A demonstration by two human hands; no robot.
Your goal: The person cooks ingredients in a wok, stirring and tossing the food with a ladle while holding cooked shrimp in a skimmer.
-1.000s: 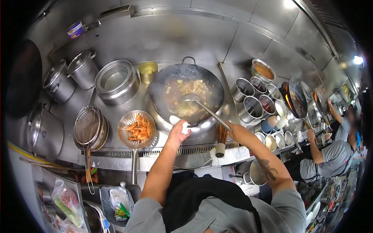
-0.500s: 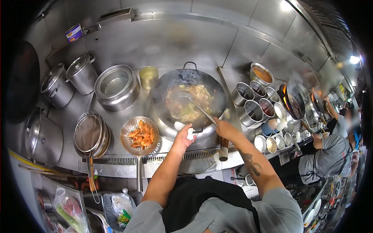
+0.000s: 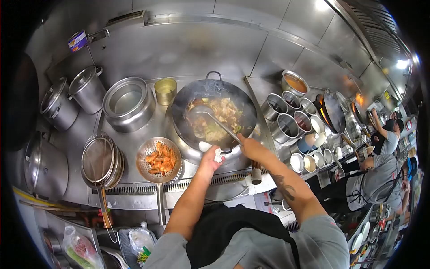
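My right hand (image 3: 250, 147) is wrapped round the handle of a long metal ladle (image 3: 223, 127). Its bowl rests among the chopped, stir-fried food (image 3: 224, 110) in a large dark wok (image 3: 179, 127). At the wok's near side, my left hand (image 3: 210, 160) is closed on a folded white cloth (image 3: 204, 146), beside the small near loop handle. Whether the cloth grips that handle or the rim is hidden. Left of the wok, cooked shrimp (image 3: 162, 159) lie in a perforated strainer (image 3: 143, 168) with its handle pointing toward me.
Stacked mesh strainers (image 3: 99, 159), a wide steel pot (image 3: 127, 121) and a can of yellowish liquid (image 3: 165, 91) stand to the left. On the right are steel containers of dark sauces (image 3: 286, 127) and an orange-filled bowl (image 3: 295, 85). Co-workers (image 3: 374, 184) stand at woks with flames farther right.
The ladle and my right hand have shifted slightly left. Haze over the wok has thinned, showing the food more clearly. The whole view has moved a little; my left hand keeps the cloth.
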